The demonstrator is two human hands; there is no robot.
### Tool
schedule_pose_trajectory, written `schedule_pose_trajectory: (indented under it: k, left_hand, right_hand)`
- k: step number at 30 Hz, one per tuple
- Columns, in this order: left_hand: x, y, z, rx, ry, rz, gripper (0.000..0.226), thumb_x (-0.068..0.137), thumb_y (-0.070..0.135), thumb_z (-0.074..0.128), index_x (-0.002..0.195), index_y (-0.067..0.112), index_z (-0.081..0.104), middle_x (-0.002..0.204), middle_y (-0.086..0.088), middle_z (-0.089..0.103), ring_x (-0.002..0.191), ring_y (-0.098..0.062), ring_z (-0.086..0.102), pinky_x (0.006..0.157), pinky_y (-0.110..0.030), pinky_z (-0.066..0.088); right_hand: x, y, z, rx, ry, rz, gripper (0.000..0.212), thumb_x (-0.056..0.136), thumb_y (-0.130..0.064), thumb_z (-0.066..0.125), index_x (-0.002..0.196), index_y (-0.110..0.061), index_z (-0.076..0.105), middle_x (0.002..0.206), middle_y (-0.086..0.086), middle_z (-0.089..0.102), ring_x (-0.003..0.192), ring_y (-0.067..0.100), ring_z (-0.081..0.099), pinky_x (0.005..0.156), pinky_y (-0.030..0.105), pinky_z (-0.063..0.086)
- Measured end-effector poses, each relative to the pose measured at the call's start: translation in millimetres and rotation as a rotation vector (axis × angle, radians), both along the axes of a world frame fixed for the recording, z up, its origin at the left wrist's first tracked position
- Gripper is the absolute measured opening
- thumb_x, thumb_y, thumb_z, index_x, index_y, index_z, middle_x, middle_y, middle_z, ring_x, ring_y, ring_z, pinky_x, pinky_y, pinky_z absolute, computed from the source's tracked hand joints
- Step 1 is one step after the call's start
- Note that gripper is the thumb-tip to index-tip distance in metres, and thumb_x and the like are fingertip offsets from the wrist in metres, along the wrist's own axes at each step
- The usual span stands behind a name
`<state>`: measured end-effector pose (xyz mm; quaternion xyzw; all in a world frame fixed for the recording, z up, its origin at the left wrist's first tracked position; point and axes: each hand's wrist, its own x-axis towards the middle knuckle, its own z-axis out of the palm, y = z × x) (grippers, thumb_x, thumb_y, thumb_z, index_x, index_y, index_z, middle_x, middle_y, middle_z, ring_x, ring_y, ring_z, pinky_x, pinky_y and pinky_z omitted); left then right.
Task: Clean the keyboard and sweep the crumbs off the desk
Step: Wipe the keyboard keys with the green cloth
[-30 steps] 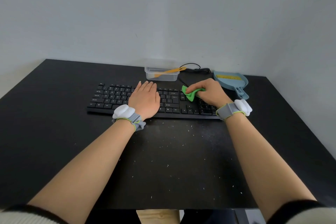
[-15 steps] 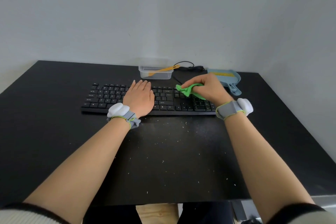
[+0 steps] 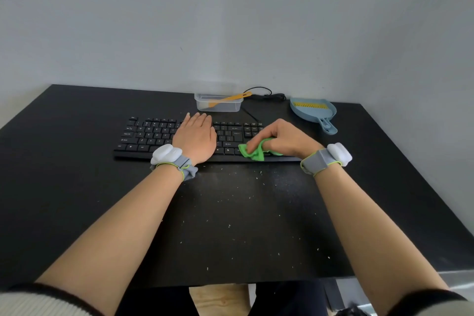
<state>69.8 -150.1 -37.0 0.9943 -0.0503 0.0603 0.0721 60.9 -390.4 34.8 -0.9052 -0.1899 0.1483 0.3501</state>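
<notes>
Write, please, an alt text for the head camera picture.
A right hand wipes a black keyboard with a green cloth while the left hand rests flat on the keys. Crumbs dot the black desk.

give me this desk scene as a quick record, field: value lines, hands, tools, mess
left hand: left hand flat on keyboard
right hand: right hand grips green cloth at keyboard's near edge
crumbs: crumbs scattered on desk in front of keyboard
dustpan: blue dustpan far right, untouched
container: clear container behind keyboard, orange tool resting in it
</notes>
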Motion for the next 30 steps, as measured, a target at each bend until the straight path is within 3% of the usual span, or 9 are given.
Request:
schedule_pose_trajectory:
  k: [3, 4, 6, 8, 11, 18, 26, 28, 30]
  left_hand:
    - [0.0, 0.2, -0.5, -0.002, -0.003, 0.003, 0.053, 0.105, 0.028, 0.022, 0.153, 0.007, 0.029, 0.16, -0.008, 0.029, 0.15, -0.023, 0.019, 0.124, -0.037, 0.004]
    - [0.1, 0.8, -0.4, -0.002, -0.002, 0.002, 0.053, 0.105, 0.028, 0.022, 0.153, 0.007, 0.029, 0.16, -0.008, 0.029, 0.15, -0.023, 0.019, 0.124, -0.037, 0.004]
    - [0.6, 1.0, -0.1, -0.003, -0.005, -0.006, 0.053, 0.105, 0.028, 0.023, 0.152, 0.006, 0.03, 0.16, -0.009, 0.03, 0.15, -0.023, 0.02, 0.124, -0.038, 0.004]
    - [0.3, 1.9, 0.2, -0.003, -0.001, -0.011, 0.053, 0.105, 0.029, 0.022, 0.153, 0.006, 0.029, 0.16, -0.009, 0.029, 0.15, -0.023, 0.019, 0.124, -0.038, 0.004]
    - [-0.7, 5.8, 1.3, 0.007, 0.013, -0.012, 0.053, 0.106, 0.029, 0.021, 0.154, 0.006, 0.027, 0.161, -0.009, 0.026, 0.15, -0.022, 0.017, 0.124, -0.037, 0.003]
    - [0.2, -0.8, 18.6, -0.011, 0.05, -0.016, 0.054, 0.106, 0.027, 0.02, 0.154, 0.004, 0.023, 0.163, -0.012, 0.019, 0.152, -0.024, 0.01, 0.123, -0.042, -0.003]
    - [-3.1, -62.1, 19.9, 0.042, 0.038, -0.195, 0.06, 0.106, 0.041, 0.013, 0.157, 0.009, 0.012, 0.166, -0.006, 0.008, 0.153, -0.019, -0.002, 0.122, -0.044, -0.009]
    - [-5.3, -71.3, 16.6, 0.105, 0.029, -0.178, 0.061, 0.106, 0.042, 0.011, 0.158, 0.011, 0.01, 0.166, -0.004, 0.005, 0.153, -0.018, -0.004, 0.12, -0.049, -0.012]
    - [-7.2, -76.0, 13.1, 0.145, 0.032, -0.152, 0.061, 0.105, 0.043, 0.009, 0.158, 0.014, 0.009, 0.166, -0.002, 0.003, 0.152, -0.016, -0.006, 0.118, -0.054, -0.015]
  right_hand:
    - [1.4, -5.0, 4.1, -0.008, 0.012, -0.029, 0.041, 0.067, 0.004, 0.049, 0.067, -0.022, 0.08, 0.064, 0.013, 0.068, 0.054, 0.02, 0.047, 0.053, 0.026, 0.04]
    - [2.2, -6.6, 3.3, 0.025, 0.011, -0.043, 0.042, 0.07, 0.005, 0.049, 0.07, -0.022, 0.081, 0.069, 0.016, 0.071, 0.057, 0.02, 0.045, 0.054, 0.025, 0.038]
    - [0.0, -8.3, 1.4, 0.052, -0.001, -0.035, 0.042, 0.074, 0.003, 0.053, 0.079, -0.027, 0.082, 0.083, 0.013, 0.076, 0.059, 0.024, 0.046, 0.055, 0.025, 0.04]
    - [-2.9, -8.5, 0.6, 0.005, -0.008, -0.013, 0.04, 0.072, 0.0, 0.053, 0.077, -0.028, 0.082, 0.079, 0.011, 0.076, 0.056, 0.028, 0.046, 0.056, 0.024, 0.04]
    - [-1.7, -15.6, 9.7, 0.021, -0.033, -0.085, 0.039, 0.073, 0.006, 0.049, 0.069, -0.018, 0.08, 0.057, 0.003, 0.065, 0.047, 0.006, 0.041, 0.049, 0.018, 0.034]
    - [13.0, -38.4, 3.0, 0.265, -0.255, -0.338, 0.039, 0.085, 0.005, 0.053, 0.089, -0.023, 0.078, 0.089, -0.001, 0.076, 0.083, 0.008, 0.066, 0.072, 0.018, 0.049]
    - [27.3, -30.8, -12.0, 0.185, -0.345, -0.371, 0.042, 0.086, -0.002, 0.056, 0.091, -0.038, 0.076, 0.097, -0.011, 0.075, 0.096, 0.011, 0.067, 0.088, 0.027, 0.054]
    - [30.7, -26.9, -14.5, 0.156, -0.343, -0.356, 0.039, 0.088, -0.001, 0.055, 0.096, -0.032, 0.078, 0.098, -0.009, 0.074, 0.097, 0.011, 0.066, 0.089, 0.024, 0.053]
    - [33.8, -23.1, -17.3, 0.113, -0.322, -0.334, 0.037, 0.09, -0.001, 0.055, 0.102, -0.026, 0.078, 0.103, -0.005, 0.074, 0.095, 0.01, 0.065, 0.08, 0.011, 0.049]
